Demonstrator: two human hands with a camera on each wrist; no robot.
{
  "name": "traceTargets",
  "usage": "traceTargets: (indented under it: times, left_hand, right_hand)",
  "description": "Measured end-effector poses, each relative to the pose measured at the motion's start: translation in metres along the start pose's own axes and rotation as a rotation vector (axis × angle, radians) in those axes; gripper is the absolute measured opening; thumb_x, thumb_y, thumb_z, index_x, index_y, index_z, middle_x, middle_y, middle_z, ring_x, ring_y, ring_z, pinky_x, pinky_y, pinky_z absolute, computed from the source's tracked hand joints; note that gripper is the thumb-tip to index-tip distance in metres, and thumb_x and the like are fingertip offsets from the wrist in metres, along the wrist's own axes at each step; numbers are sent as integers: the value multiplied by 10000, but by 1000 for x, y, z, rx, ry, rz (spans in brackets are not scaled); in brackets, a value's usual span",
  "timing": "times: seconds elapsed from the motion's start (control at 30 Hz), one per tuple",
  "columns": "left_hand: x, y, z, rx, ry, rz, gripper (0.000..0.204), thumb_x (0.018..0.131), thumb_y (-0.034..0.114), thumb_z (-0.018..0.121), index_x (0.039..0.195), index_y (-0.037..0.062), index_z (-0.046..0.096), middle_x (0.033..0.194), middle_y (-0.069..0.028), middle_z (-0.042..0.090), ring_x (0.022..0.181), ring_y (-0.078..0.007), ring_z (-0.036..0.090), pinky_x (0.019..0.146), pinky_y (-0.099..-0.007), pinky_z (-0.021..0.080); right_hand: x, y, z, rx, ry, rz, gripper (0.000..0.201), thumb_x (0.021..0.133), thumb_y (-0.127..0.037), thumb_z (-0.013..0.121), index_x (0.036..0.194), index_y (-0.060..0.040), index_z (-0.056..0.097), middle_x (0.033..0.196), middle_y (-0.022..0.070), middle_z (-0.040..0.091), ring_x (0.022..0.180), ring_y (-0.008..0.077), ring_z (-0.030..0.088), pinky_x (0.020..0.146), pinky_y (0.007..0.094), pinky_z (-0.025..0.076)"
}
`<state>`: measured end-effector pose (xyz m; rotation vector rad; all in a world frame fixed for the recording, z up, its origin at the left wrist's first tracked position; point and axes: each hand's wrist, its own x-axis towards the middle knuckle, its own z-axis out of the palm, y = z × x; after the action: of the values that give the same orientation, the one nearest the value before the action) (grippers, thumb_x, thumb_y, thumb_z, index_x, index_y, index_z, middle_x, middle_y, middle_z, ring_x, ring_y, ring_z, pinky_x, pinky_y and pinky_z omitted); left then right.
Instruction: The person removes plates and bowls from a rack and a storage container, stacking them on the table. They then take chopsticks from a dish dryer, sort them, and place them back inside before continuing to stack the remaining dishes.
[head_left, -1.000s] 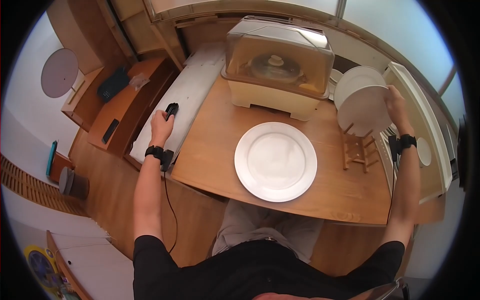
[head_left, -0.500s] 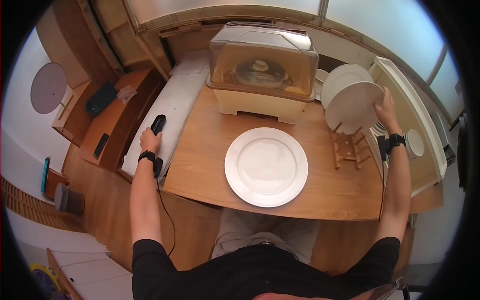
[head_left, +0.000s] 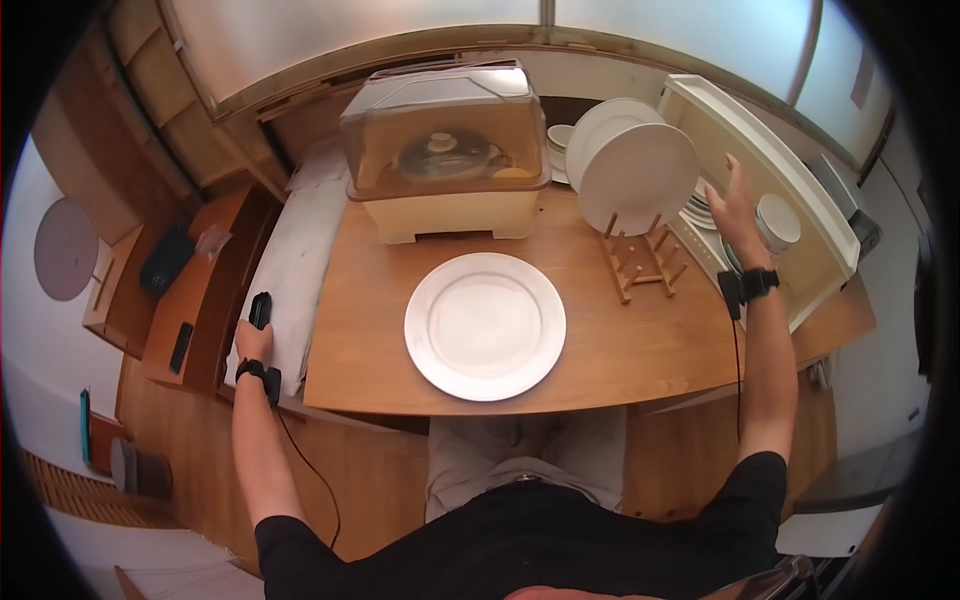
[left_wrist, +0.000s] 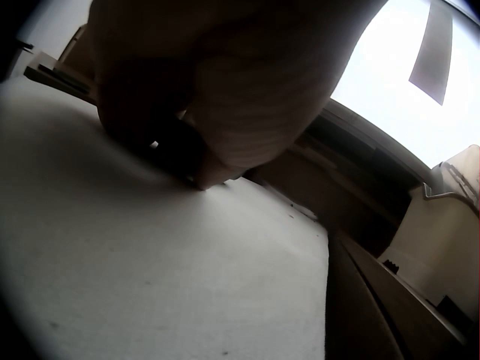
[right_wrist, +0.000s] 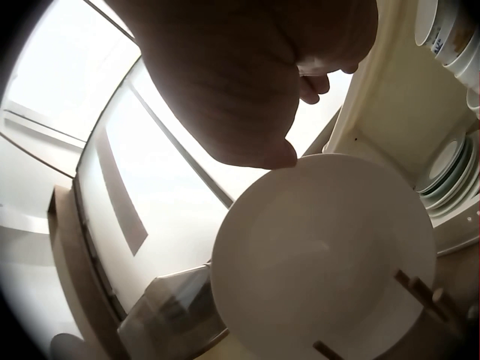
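My right hand [head_left: 735,215] is just right of a white plate [head_left: 638,182] that stands upright in a small wooden dish rack [head_left: 645,270]. Its fingers are extended and apart, gripping nothing; in the right wrist view the thumb overlaps the rim of the plate [right_wrist: 322,247]. Behind that plate stands a second white plate [head_left: 592,125]. On the far left, my left hand [head_left: 254,342] holds a small black elongated device [head_left: 261,308] low over a white padded surface [head_left: 300,260]. The left wrist view shows this hand [left_wrist: 247,97] dark against the pad.
A large white plate [head_left: 485,370] lies flat on the wooden table [head_left: 370,330]. At the back stands a dish box with a clear lid [head_left: 435,130], a lidded pot inside. To the right, a cream open cabinet [head_left: 770,160] contains stacked plates and bowls [head_left: 777,220].
My right hand has let go of the front plate and moved off to its right; the plate stays upright in the rack. The left hand has come nearer my body with the black device. The view has shifted.
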<state>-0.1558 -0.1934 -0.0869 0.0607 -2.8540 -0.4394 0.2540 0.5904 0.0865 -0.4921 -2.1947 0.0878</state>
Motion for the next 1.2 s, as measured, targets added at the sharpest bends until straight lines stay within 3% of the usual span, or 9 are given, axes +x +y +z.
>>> traceTargets:
  times: [0.2,0.27,0.3,0.6,0.9,1.2]
  left_hand:
    - [-18,-15,-19,-41,70,-93,497,728,203,721,1067,-129,571,1067,-354,643,1051,-472,626,944,-478,510]
    - [-21,-17,-23,-25,24,-135,555,731,224,748,1118,-120,549,1120,-335,637,1093,-457,616,970,-468,507]
    - [-20,-21,-23,-13,-9,-152,661,732,309,767,1188,-106,528,1172,-331,624,1138,-444,601,980,-462,499]
    - [-37,-22,-42,-15,-47,-222,657,745,257,790,1232,-85,511,1220,-301,607,1137,-412,612,992,-439,506]
    - [-31,-56,-41,-37,-16,-287,562,741,274,811,1180,-11,605,1217,-237,636,1163,-378,605,996,-443,496]
    - [-35,-62,-48,-51,-8,-235,566,736,279,807,1174,-18,610,1175,-238,654,1137,-365,619,974,-423,500]
  right_hand:
    - [-42,-43,-60,52,-61,-3,599,921,-120,638,1448,8,382,1431,242,472,1360,367,429,1127,425,333]
    - [-58,-55,-71,101,-93,-3,581,930,-105,625,1447,12,388,1439,234,469,1377,349,419,1135,416,323]
    - [-65,-61,-75,118,-120,-3,572,932,-95,618,1445,14,389,1441,231,468,1381,344,416,1138,415,320]
    - [-137,-134,-92,372,-304,-8,571,908,16,580,1443,41,380,1457,193,462,1395,317,410,1170,412,293]
    - [-214,-135,-73,511,-431,148,537,943,1,549,1451,6,376,1464,170,442,1406,288,394,1166,424,300]
    - [-253,-140,-46,678,-449,353,500,969,-6,525,1447,-4,379,1447,140,452,1395,250,403,1154,389,304]
